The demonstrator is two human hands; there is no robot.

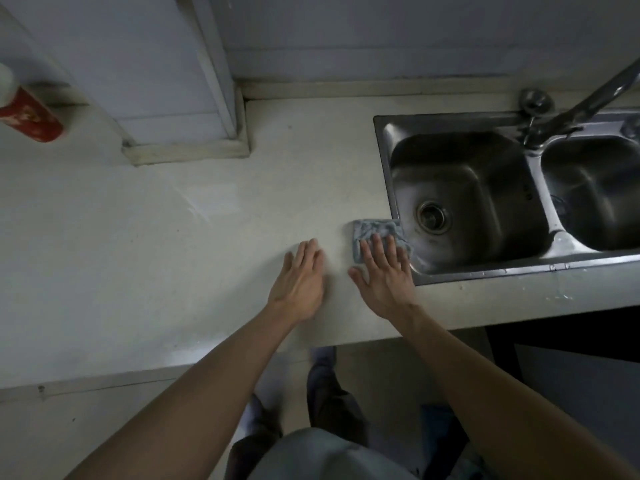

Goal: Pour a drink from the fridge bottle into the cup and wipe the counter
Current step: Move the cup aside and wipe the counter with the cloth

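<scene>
Both of your hands are lying flat, palms down, at the front of the pale counter. Your left hand is resting with its fingers straight and closed together, holding nothing; whether the palm is actually touching the surface cannot be told. Your right hand is pressing down with straight, slightly spread fingers on a grey-blue cloth, thumb held out to the side on the bare counter. That cloth is sitting just beside your left hand, at the near left corner of the steel sink, and its right edge is overlapping the sink's rim and hanging a little into the left basin.

A drain is showing at the bottom of that basin, and a tap is reaching up from behind the divider between the two basins.

Far off at the left edge, well apart from both hands, a bottle with a white top and a red label is standing on the counter. Pale marks are showing on the label, but they are coming out too blurred to read.
</scene>
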